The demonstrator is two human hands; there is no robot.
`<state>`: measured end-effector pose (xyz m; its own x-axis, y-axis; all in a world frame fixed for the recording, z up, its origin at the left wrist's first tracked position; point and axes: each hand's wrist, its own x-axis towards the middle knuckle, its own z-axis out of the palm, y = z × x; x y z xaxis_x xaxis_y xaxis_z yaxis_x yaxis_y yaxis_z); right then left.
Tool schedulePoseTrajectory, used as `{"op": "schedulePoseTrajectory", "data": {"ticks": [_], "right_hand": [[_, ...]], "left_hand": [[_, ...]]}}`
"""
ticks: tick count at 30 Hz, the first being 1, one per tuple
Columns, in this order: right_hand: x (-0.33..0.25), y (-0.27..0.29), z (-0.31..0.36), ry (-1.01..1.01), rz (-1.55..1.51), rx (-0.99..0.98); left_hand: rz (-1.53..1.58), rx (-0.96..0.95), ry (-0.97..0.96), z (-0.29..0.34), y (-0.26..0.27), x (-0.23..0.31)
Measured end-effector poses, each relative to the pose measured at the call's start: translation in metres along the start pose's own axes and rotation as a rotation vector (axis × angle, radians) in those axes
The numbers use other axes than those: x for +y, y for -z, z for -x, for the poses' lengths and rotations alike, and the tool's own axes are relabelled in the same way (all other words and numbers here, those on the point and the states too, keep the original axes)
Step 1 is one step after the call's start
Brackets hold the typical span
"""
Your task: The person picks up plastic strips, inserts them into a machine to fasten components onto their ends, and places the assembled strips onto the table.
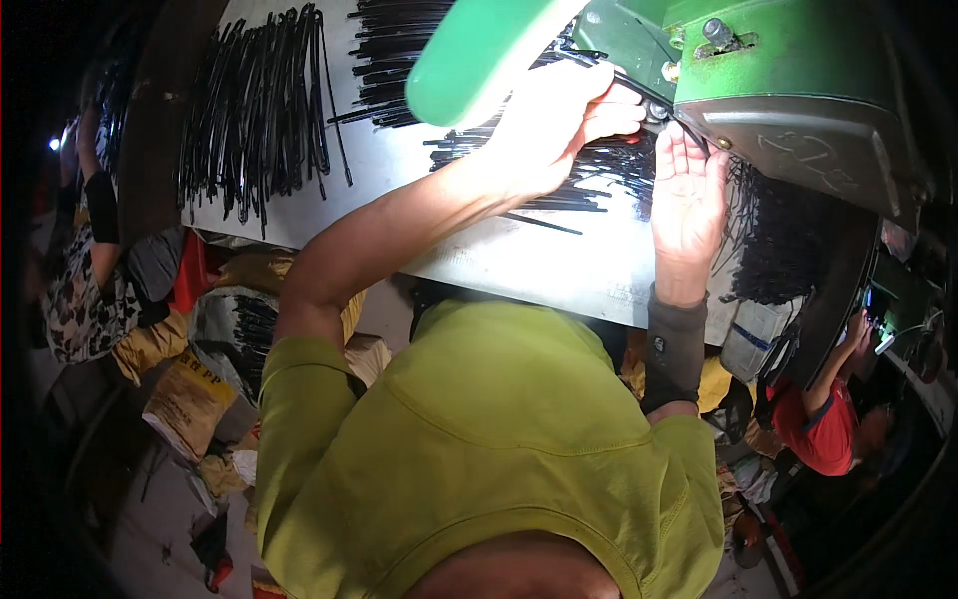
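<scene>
My left hand (559, 125) is raised over the table beside the green machine. Its fingers are curled and pinch a thin black rod (631, 82) that slants down to the right, past small metal parts (657, 110) of the machine. My right hand (689, 195) is palm up just under the machine's dark cover, fingers stretched and the thumb apart. The rod's far end runs close to its fingertips; whether they touch it I cannot tell. Below and between both hands lies a pile of similar thin black rods (614, 170).
The green machine housing (778, 75) and a green rounded guard (469, 60) overhang the white table (539, 255). More black rods (254, 110) lie in rows at the left. Sacks (190, 399) crowd the floor. People work at both sides, one in a red shirt (818, 429).
</scene>
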<state>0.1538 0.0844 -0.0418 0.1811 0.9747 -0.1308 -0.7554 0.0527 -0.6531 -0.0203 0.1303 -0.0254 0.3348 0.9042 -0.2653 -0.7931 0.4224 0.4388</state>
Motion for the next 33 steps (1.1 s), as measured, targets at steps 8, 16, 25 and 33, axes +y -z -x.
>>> {"op": "schedulePoseTrajectory", "data": {"ticks": [8, 16, 25, 33], "right_hand": [[-0.001, 0.001, 0.001, 0.042, 0.107, 0.031], [-0.001, 0.007, -0.002, 0.075, 0.168, 0.02], [0.006, 0.002, -0.004, 0.079, 0.194, -0.099], [0.0, 0.005, -0.003, 0.069, 0.149, 0.047]], "left_hand": [[-0.188, 0.053, -0.061, -0.002, -0.008, -0.003], [-0.186, 0.108, -0.086, 0.0, -0.012, -0.004], [-0.171, 0.102, -0.12, 0.001, 0.001, 0.002], [-0.164, 0.079, -0.096, 0.003, -0.006, -0.003]]}}
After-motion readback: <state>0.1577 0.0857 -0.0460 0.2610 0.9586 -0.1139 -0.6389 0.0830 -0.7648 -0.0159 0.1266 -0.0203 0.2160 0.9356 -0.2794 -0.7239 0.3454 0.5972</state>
